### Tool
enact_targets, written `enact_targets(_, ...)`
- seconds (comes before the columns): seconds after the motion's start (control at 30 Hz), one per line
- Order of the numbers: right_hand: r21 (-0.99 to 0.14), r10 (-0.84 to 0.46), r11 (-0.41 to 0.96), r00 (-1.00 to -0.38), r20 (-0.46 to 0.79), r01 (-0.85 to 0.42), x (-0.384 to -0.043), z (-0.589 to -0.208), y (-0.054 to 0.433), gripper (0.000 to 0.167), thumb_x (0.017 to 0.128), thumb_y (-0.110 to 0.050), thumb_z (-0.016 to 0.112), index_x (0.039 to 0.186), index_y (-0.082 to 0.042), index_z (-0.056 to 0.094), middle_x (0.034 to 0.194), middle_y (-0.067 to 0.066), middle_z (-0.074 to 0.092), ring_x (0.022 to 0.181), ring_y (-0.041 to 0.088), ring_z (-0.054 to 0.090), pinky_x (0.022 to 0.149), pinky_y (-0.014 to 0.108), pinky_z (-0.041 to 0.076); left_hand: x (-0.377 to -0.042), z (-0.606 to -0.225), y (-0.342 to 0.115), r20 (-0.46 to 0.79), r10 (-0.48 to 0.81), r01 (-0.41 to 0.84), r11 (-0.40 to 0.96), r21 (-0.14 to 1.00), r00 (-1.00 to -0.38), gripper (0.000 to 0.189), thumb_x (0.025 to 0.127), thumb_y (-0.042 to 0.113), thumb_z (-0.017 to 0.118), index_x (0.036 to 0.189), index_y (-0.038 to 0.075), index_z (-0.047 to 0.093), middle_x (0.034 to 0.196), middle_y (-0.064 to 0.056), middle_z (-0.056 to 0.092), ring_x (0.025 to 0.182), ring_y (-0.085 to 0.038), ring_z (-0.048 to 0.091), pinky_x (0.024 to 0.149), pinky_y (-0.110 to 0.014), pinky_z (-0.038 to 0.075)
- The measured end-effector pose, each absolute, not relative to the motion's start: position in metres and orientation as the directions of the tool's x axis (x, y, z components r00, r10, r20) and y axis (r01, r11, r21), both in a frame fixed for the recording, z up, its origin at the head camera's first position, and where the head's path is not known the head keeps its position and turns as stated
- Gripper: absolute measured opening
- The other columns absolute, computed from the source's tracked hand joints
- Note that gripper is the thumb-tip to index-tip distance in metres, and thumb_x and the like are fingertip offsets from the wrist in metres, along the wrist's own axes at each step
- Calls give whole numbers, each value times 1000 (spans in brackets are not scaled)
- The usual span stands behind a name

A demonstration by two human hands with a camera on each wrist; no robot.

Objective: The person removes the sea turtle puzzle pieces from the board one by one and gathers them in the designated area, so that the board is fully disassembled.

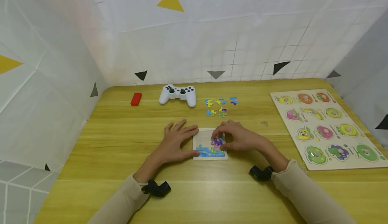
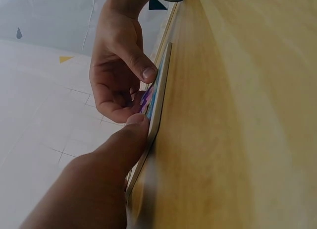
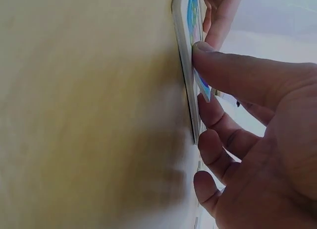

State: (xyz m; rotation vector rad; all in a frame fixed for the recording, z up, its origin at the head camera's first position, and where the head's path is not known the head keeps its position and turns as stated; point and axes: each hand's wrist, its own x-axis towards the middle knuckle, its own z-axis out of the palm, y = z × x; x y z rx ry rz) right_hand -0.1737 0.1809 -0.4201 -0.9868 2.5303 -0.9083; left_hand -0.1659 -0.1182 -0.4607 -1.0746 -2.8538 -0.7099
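A small wooden puzzle board lies on the table with blue puzzle pieces along its near side. At its left edge, my left hand rests with the fingers spread; its thumb touches the near left corner. Over the board's right part, my right hand pinches a purple and pink puzzle piece between thumb and fingers. In the right wrist view, that puzzle piece is tilted, one edge raised off the board. The fingers partly cover it.
Several loose puzzle pieces lie beyond the board. Farther back are a white game controller and a red block. A large fruit puzzle board lies at the right. White sheeting stands behind the table.
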Motion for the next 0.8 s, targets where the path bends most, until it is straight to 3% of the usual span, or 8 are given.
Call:
enact_targets(0.47,-627,-683,597,-727,-70,-500,-175,-420,184,36,86,-21,82,120,-27,72,107,-10,67,104,13,53,91,40,35,-165,-460,-118,156,625,624,660,417,-765,81,86,66,69,153,25,49,161,10,44,158,-31,20,120,-66,6)
enact_targets(0.67,-629,-698,576,-715,-47,-521,-176,-419,184,37,86,-20,82,122,-22,72,111,-8,69,104,13,57,97,41,45,-165,-461,-118,160,625,627,661,413,-764,81,85,66,69,153,26,49,160,11,44,158,-31,20,120,-65,6)
enact_targets(0.8,-628,-703,573,-709,-48,-526,-176,-418,183,36,86,-19,83,121,-20,74,108,-7,69,101,13,57,94,38,48,-166,-462,-118,166,626,631,659,408,-762,81,85,66,69,153,25,49,160,10,44,158,-31,21,119,-66,6)
